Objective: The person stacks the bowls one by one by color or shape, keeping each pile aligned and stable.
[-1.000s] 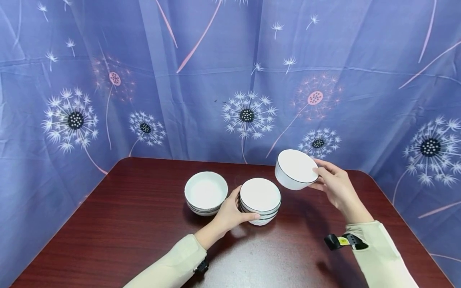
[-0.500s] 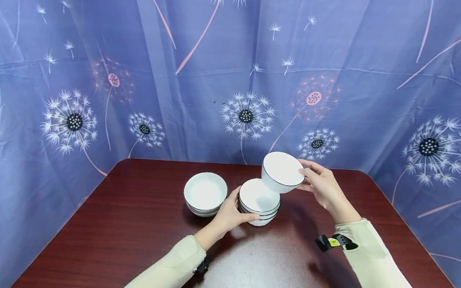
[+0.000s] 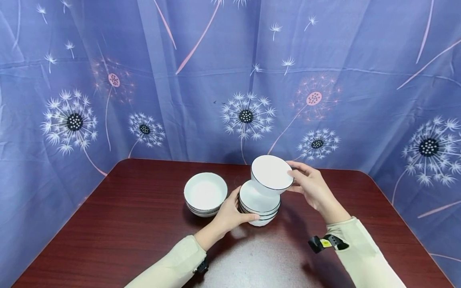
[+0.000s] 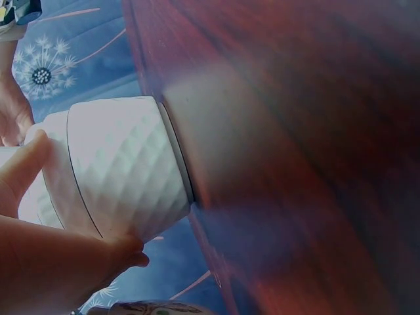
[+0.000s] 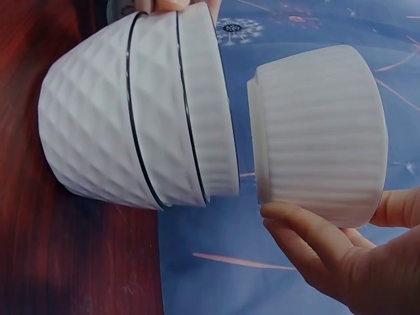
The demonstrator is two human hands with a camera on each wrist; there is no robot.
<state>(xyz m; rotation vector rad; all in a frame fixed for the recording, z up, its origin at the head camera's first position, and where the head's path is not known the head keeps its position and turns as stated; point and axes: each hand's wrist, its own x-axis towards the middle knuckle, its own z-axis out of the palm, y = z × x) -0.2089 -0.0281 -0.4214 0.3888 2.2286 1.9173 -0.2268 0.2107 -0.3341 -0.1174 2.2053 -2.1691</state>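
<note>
My right hand (image 3: pixel 312 188) grips a white ribbed bowl (image 3: pixel 272 174) by its right side, thumb at the dark rim and fingers underneath. This bowl is tilted and hangs over the back of a stack of white bowls (image 3: pixel 264 218) with dark rims. In the right wrist view a gap shows between the held bowl's foot (image 5: pixel 259 141) and the ribbed top bowl (image 5: pixel 209 105) of the stack. Two diamond-patterned bowls (image 5: pixel 88 118) sit below that one. My left hand (image 3: pixel 230 214) holds the stack from its left side, thumb in front; some fingertips are hidden behind it.
Left of the left hand stands another stack of white bowls (image 3: pixel 205 192), close beside it. Everything stands on a dark red wooden table (image 3: pixel 119 228). A blue dandelion-print curtain (image 3: pixel 201 100) hangs behind the table's back edge.
My right hand has moved left and slightly down with the ribbed bowl, from the right of the stack to above it. The left hand and both stacks have stayed in place.
</note>
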